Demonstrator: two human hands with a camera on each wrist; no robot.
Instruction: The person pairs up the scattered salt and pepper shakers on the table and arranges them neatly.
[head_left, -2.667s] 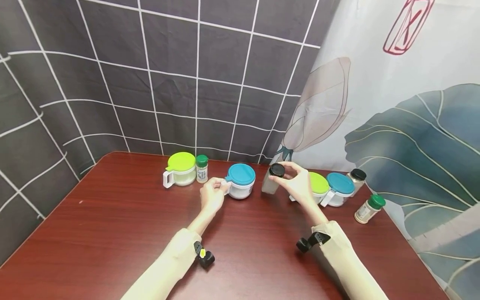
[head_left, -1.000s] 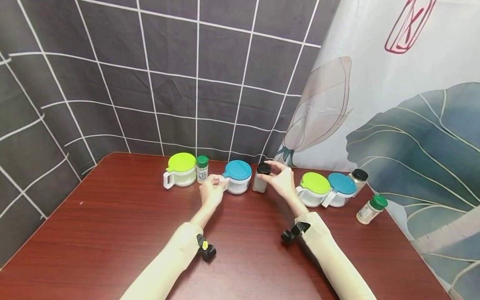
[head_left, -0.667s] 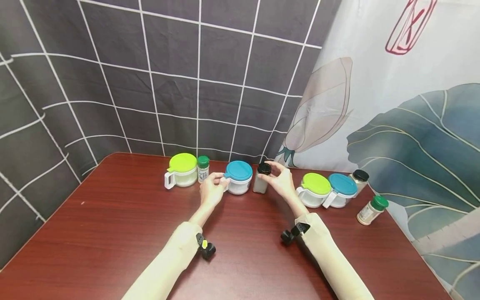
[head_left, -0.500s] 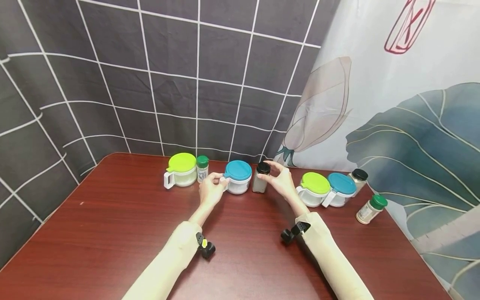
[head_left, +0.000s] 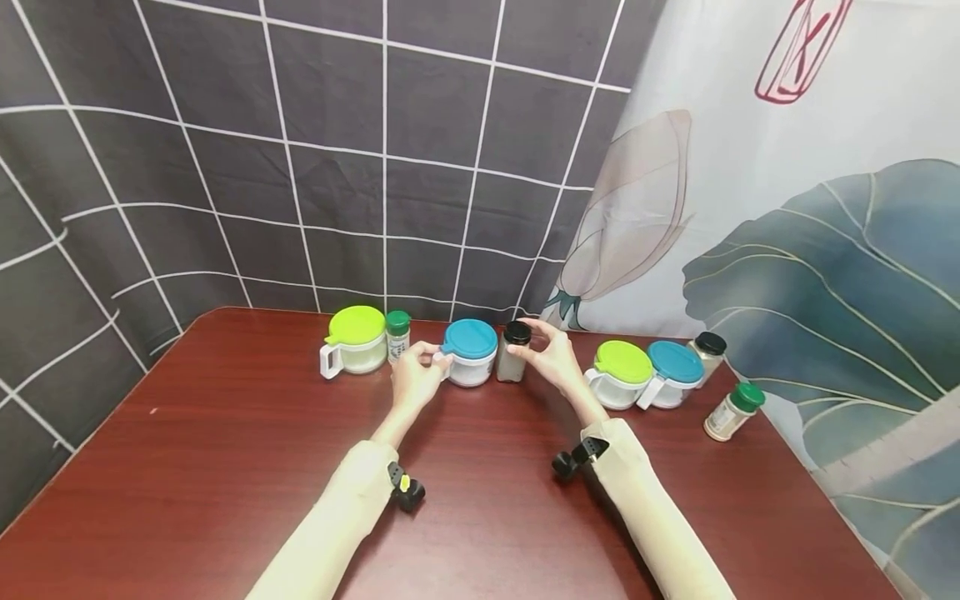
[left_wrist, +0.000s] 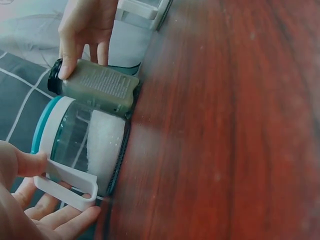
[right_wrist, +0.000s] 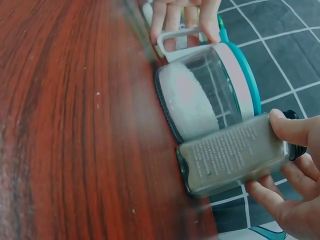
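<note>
My left hand (head_left: 417, 377) pinches the white handle (left_wrist: 65, 185) of a clear seasoning jar (head_left: 470, 371) with a blue lid. White granules fill its lower part, as the left wrist view shows. Close against that jar's right side stands a square spice bottle (right_wrist: 230, 155) with a black cap, greyish powder and printed text. Thumb and fingers of my right hand (head_left: 553, 360) hold this bottle near its cap. Both containers stand upright on the table.
Left of my left hand are a green-lidded seasoning jar (head_left: 357, 354) and a green-capped shaker (head_left: 397, 337). On the right stand another green-lidded jar (head_left: 622, 375), a blue-lidded jar (head_left: 675, 375), a black-capped bottle (head_left: 708, 354) and a green-capped shaker (head_left: 733, 412). A tile-patterned curtain (head_left: 330, 167) hangs behind.
Since the earliest frame, my right hand has brought the tilted spice bottle left and set it upright beside the blue-lidded jar. That jar has shifted slightly left. Over the last second, both hands stay in place.
</note>
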